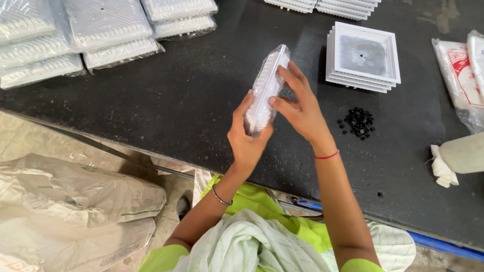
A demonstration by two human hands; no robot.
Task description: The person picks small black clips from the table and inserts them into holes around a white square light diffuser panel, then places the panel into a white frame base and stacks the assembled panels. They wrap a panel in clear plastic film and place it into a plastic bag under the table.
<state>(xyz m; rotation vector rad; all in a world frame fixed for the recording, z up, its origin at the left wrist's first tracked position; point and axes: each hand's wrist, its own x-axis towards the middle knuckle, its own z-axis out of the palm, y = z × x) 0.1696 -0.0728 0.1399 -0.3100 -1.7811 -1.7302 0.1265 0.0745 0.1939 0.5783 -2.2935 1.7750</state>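
I hold a white square plastic grille wrapped in a clear bag [266,85] on edge above the black table [176,100]. My left hand [245,137] grips its near end from below. On its right side, my right hand [298,108] presses the wrap with spread fingers. A small pile of black plastic caps [358,122] lies to the right of my hands. Behind it stands a stack of unwrapped white square grilles [363,56].
Bagged white grilles [75,38] are piled at the table's back left, and more white grilles [322,6] at the back edge. Clear printed bags [461,75] lie at the far right, above a pale bottle with a rag [456,158]. Grey sacks [70,201] sit on the floor, left.
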